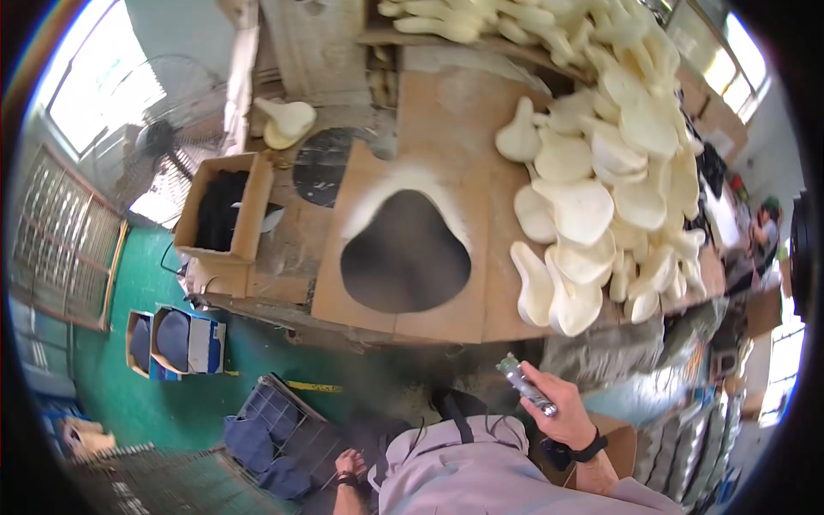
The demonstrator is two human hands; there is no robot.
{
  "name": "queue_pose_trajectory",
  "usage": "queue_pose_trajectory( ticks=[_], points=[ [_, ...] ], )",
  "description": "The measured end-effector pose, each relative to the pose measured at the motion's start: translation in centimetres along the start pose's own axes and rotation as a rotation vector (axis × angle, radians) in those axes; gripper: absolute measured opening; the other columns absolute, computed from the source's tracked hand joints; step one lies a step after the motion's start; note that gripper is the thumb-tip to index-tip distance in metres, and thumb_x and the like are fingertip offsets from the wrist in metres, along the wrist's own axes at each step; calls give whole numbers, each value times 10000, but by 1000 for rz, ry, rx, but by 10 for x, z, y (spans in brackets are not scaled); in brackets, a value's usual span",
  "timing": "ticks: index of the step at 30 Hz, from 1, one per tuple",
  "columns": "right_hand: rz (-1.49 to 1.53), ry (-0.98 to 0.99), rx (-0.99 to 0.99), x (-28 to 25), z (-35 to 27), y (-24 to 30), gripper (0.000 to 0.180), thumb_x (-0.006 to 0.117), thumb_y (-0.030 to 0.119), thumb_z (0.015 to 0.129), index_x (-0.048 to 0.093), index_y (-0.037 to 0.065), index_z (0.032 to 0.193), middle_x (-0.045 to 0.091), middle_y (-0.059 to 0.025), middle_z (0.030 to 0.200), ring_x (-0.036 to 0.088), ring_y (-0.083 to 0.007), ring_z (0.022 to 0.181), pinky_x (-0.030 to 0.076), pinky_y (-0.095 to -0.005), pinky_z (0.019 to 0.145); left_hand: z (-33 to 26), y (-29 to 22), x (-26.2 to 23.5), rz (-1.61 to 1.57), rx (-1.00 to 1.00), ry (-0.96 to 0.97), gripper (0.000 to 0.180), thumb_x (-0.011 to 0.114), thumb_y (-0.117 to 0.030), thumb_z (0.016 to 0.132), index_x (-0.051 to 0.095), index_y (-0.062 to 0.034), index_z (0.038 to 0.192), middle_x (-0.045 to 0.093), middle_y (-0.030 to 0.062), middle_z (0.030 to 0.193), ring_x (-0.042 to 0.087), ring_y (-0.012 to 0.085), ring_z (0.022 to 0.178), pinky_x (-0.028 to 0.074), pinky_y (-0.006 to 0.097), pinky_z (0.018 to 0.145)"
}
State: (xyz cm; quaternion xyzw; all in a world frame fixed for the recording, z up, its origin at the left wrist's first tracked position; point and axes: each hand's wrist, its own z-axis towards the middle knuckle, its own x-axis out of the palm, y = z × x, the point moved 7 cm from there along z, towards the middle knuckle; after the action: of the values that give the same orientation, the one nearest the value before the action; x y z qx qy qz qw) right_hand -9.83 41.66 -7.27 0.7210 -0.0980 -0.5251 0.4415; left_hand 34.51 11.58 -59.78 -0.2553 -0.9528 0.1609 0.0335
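My right hand (562, 409), with a dark band at the wrist, is closed around a silver metal spray gun (525, 386) with a greenish, grimy end, held just in front of the workbench edge. My left hand (349, 463) hangs low beside my body, its fingers curled in and nothing visible in them. On a cardboard sheet (360, 202) lies a dark, rounded-triangular saddle cover piece (406, 257), with a whitish sprayed border around its upper sides. To its right are heaped many cream foam bicycle saddle pads (579, 210).
An open carton (262, 202) of black pieces stands at the bench's left, near a loose pair of foam pads (292, 120). Boxes of dark blue pieces (174, 339) and a wire rack (279, 412) stand on the green floor. A fan (159, 142) is at far left; a person (764, 227) sits far right.
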Motion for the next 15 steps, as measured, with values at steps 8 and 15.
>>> queue_pose_trajectory(
  ticks=[8,15],
  points=[
    [95,-218,110,-49,-29,-10,541,716,-18,814,579,-32,1336,703,-195,1018,702,-290,848,539,-333,783,-9,-78,40,1288,911,244,326,684,-326,851,719,-91,1073,709,154,1152,667,304,1114,553,398,921],
    [141,-236,-39,-40,-2,14,539,735,-4,804,593,-10,1324,688,-166,941,662,-288,755,524,-331,712,30,-176,91,-103,264,423,202,615,-150,941,598,-29,1101,594,64,799,591,200,621,501,318,533]
  ],
)
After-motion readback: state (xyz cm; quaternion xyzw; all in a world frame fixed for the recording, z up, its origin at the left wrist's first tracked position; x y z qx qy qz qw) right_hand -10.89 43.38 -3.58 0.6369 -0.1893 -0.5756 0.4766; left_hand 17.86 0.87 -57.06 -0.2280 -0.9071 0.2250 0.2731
